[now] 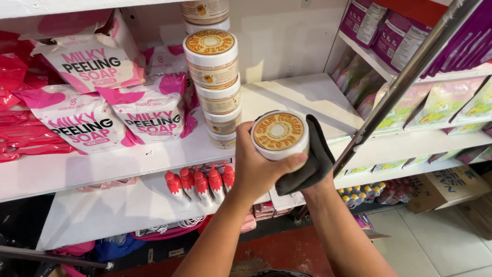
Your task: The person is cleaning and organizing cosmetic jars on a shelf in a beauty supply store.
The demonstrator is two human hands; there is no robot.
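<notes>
At the centre of a white shop shelf (302, 97), your left hand (259, 172) grips a round white jar (280, 136) while your right hand (320, 177), mostly hidden, presses a dark cloth (316, 159) to its three o'clock side; hard wiping could knock the jar stack (215, 87) at ten o'clock.

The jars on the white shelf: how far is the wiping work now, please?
Done: a stack of white jars stands on the white shelf; whether they were wiped cannot be told. In hand: the left hand holds one jar with an orange lid, and the right hand, mostly hidden, presses a dark cloth against its side. Left: this jar is not yet on the shelf.
</notes>
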